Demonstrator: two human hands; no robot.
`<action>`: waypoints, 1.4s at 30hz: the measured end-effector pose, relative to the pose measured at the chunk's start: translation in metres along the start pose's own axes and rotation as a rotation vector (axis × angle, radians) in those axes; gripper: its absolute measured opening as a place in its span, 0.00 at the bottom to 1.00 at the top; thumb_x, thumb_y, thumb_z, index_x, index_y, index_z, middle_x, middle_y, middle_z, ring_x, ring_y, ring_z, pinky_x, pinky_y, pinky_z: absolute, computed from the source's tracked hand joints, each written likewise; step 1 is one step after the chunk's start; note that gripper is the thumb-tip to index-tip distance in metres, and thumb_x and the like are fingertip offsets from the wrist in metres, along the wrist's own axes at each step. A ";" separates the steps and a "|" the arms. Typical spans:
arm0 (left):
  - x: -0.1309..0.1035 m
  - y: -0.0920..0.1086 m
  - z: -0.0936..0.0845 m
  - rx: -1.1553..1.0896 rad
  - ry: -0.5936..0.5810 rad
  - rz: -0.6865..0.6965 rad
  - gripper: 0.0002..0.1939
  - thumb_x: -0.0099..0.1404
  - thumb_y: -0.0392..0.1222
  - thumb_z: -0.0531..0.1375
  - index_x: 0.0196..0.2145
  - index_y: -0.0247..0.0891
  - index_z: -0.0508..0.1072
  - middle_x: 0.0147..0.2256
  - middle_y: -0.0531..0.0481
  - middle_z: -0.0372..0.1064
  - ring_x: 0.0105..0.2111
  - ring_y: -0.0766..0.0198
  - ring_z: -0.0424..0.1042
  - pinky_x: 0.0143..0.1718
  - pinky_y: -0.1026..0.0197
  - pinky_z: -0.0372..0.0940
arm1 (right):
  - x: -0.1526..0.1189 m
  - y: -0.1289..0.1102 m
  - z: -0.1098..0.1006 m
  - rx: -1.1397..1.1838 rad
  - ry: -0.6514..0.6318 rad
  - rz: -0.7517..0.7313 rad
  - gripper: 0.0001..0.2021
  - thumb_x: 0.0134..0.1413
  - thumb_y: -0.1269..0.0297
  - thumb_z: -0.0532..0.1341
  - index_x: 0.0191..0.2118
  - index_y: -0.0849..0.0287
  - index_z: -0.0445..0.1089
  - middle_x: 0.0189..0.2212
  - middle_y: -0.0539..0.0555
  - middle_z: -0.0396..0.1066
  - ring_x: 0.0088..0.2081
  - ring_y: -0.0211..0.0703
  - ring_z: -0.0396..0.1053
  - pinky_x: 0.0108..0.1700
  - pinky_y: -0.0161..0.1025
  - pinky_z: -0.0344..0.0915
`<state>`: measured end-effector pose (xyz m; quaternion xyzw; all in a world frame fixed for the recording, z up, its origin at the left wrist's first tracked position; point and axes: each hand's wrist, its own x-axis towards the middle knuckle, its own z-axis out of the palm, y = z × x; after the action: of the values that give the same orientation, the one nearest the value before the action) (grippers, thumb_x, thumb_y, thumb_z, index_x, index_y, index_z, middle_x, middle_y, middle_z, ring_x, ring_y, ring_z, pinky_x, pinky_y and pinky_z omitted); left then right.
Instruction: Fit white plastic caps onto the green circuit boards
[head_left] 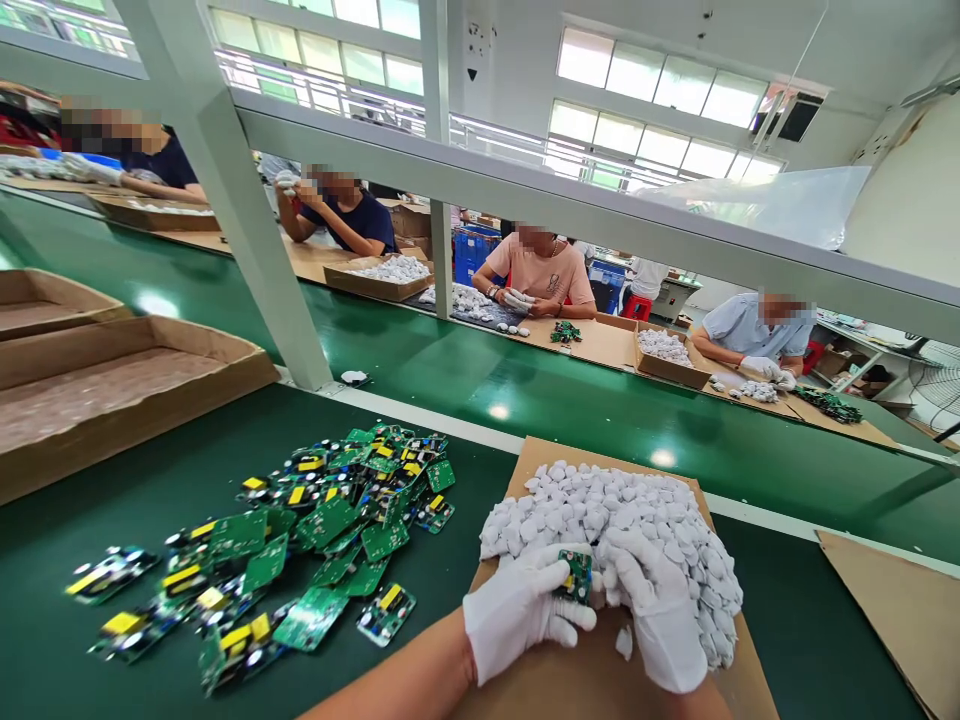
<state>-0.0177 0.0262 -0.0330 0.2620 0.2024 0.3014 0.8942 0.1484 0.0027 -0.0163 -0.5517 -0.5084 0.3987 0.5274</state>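
My left hand [517,605], in a white glove, grips a small green circuit board [576,576] by its edge between thumb and fingers. Close beside the board's right side is my right hand [656,605], also gloved, its fingers curled together; whatever they pinch is hidden. Under and behind both hands a large heap of small white pieces [600,505] covers much of a cardboard sheet [570,680]. One loose white piece [624,643] lies below the right fingers. Left of the hands, a pile of green circuit boards [322,520] with yellow components spreads over the dark green table.
Open cardboard trays [135,400] stand at the left. A grey metal post [232,200] and crossbar rise in front of me. Beyond the green conveyor surface [465,370], several gloved co-workers handle similar pieces. Another cardboard sheet [892,610] lies at right.
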 end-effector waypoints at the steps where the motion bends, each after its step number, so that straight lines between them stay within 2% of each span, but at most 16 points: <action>1: 0.000 0.000 0.000 0.002 -0.002 -0.003 0.19 0.61 0.44 0.57 0.48 0.34 0.61 0.38 0.42 0.68 0.29 0.64 0.73 0.25 0.67 0.64 | 0.000 0.000 0.000 0.002 -0.001 -0.034 0.15 0.49 0.52 0.61 0.36 0.60 0.70 0.22 0.51 0.68 0.21 0.38 0.65 0.22 0.35 0.66; 4: 0.000 0.001 -0.001 0.013 0.001 -0.008 0.20 0.61 0.44 0.57 0.49 0.34 0.60 0.37 0.42 0.68 0.29 0.63 0.73 0.25 0.67 0.64 | -0.001 0.004 0.000 0.077 0.002 -0.061 0.14 0.48 0.54 0.63 0.35 0.59 0.69 0.21 0.49 0.67 0.22 0.38 0.66 0.24 0.35 0.67; 6: 0.001 0.001 -0.001 0.015 0.013 -0.009 0.21 0.61 0.44 0.57 0.49 0.34 0.59 0.38 0.42 0.68 0.29 0.63 0.73 0.25 0.67 0.64 | -0.002 0.009 -0.001 0.130 0.013 0.014 0.16 0.48 0.52 0.62 0.38 0.59 0.67 0.19 0.47 0.65 0.20 0.38 0.65 0.20 0.34 0.66; 10: 0.001 0.001 -0.001 0.022 0.025 -0.014 0.20 0.61 0.44 0.57 0.48 0.34 0.60 0.37 0.42 0.68 0.28 0.64 0.72 0.24 0.67 0.63 | -0.006 0.013 0.000 0.155 -0.004 0.191 0.17 0.53 0.49 0.56 0.33 0.60 0.68 0.15 0.48 0.63 0.14 0.36 0.59 0.08 0.28 0.52; 12: 0.000 0.001 0.000 0.029 0.024 -0.017 0.20 0.60 0.45 0.57 0.48 0.34 0.60 0.36 0.42 0.68 0.28 0.64 0.73 0.24 0.67 0.63 | -0.007 0.007 0.001 0.171 -0.007 0.118 0.15 0.52 0.51 0.58 0.31 0.60 0.68 0.16 0.48 0.64 0.16 0.36 0.61 0.12 0.30 0.58; 14: 0.000 0.001 0.000 0.031 0.022 -0.015 0.20 0.60 0.45 0.58 0.47 0.34 0.61 0.37 0.42 0.68 0.28 0.64 0.73 0.23 0.67 0.63 | -0.007 -0.001 0.002 0.187 -0.004 -0.026 0.10 0.49 0.56 0.63 0.32 0.58 0.69 0.19 0.48 0.66 0.19 0.36 0.64 0.20 0.33 0.66; 16: -0.001 0.001 0.000 0.031 0.022 -0.005 0.20 0.60 0.45 0.58 0.47 0.34 0.61 0.37 0.42 0.68 0.28 0.64 0.72 0.24 0.67 0.63 | -0.006 -0.008 0.002 0.187 0.001 -0.104 0.10 0.47 0.59 0.64 0.35 0.56 0.70 0.23 0.49 0.68 0.21 0.37 0.66 0.25 0.36 0.68; 19: -0.001 0.001 -0.001 0.029 0.022 -0.001 0.20 0.60 0.44 0.58 0.47 0.34 0.62 0.36 0.42 0.69 0.29 0.64 0.72 0.25 0.66 0.63 | -0.007 -0.010 0.001 0.127 0.040 0.001 0.14 0.48 0.56 0.63 0.39 0.58 0.70 0.21 0.51 0.69 0.20 0.39 0.66 0.19 0.35 0.66; 22: -0.001 0.001 0.000 0.013 0.018 -0.002 0.18 0.59 0.43 0.58 0.46 0.33 0.64 0.38 0.41 0.69 0.31 0.63 0.73 0.27 0.66 0.64 | -0.007 -0.007 0.000 0.062 0.034 0.121 0.14 0.50 0.53 0.60 0.35 0.60 0.72 0.15 0.50 0.66 0.17 0.39 0.63 0.11 0.31 0.58; 26: -0.003 0.004 0.003 -0.017 0.031 0.032 0.15 0.59 0.39 0.59 0.44 0.32 0.67 0.43 0.39 0.68 0.36 0.62 0.73 0.32 0.65 0.65 | -0.006 -0.008 0.002 0.091 0.060 -0.002 0.11 0.46 0.58 0.64 0.35 0.58 0.72 0.21 0.51 0.70 0.22 0.40 0.67 0.20 0.34 0.67; 28: -0.003 0.005 0.004 -0.016 0.061 0.066 0.15 0.59 0.39 0.60 0.44 0.33 0.67 0.44 0.39 0.68 0.36 0.62 0.73 0.33 0.65 0.65 | -0.006 -0.011 0.002 0.109 0.048 -0.022 0.13 0.45 0.60 0.66 0.37 0.57 0.71 0.25 0.51 0.72 0.24 0.40 0.68 0.24 0.35 0.69; 32: -0.002 0.006 0.005 0.016 0.099 0.109 0.17 0.57 0.41 0.62 0.44 0.33 0.68 0.42 0.40 0.68 0.36 0.61 0.73 0.32 0.65 0.65 | -0.009 -0.017 0.004 0.048 0.005 0.107 0.16 0.47 0.53 0.63 0.37 0.61 0.72 0.20 0.52 0.69 0.19 0.39 0.65 0.13 0.32 0.60; 35: -0.002 0.006 0.005 0.041 0.110 0.116 0.20 0.55 0.41 0.63 0.45 0.34 0.68 0.44 0.39 0.68 0.38 0.59 0.73 0.33 0.65 0.65 | -0.011 -0.019 0.005 0.008 0.039 0.129 0.20 0.46 0.48 0.62 0.33 0.64 0.73 0.16 0.51 0.66 0.14 0.35 0.59 0.09 0.31 0.54; 37: -0.002 0.006 0.005 0.055 0.137 0.116 0.21 0.55 0.42 0.64 0.46 0.35 0.68 0.45 0.39 0.67 0.38 0.58 0.73 0.33 0.64 0.65 | -0.012 -0.019 0.004 -0.024 0.051 0.089 0.20 0.47 0.49 0.62 0.37 0.64 0.73 0.19 0.52 0.68 0.16 0.35 0.60 0.10 0.31 0.56; 40: -0.002 0.006 0.004 0.076 0.166 0.133 0.22 0.54 0.43 0.64 0.47 0.36 0.68 0.46 0.39 0.67 0.40 0.57 0.72 0.34 0.63 0.65 | -0.014 -0.017 0.003 -0.066 -0.027 0.013 0.21 0.52 0.51 0.58 0.45 0.62 0.70 0.26 0.55 0.71 0.21 0.38 0.64 0.12 0.31 0.59; 42: -0.002 0.006 0.004 0.096 0.151 0.153 0.23 0.54 0.44 0.64 0.48 0.37 0.67 0.46 0.39 0.67 0.40 0.56 0.72 0.35 0.63 0.64 | -0.015 -0.014 0.004 -0.111 -0.043 -0.014 0.20 0.54 0.53 0.57 0.48 0.61 0.68 0.27 0.54 0.71 0.21 0.38 0.64 0.14 0.32 0.61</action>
<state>-0.0195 0.0279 -0.0254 0.2957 0.2627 0.3774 0.8373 0.1398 -0.0128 -0.0041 -0.5681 -0.5447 0.3780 0.4875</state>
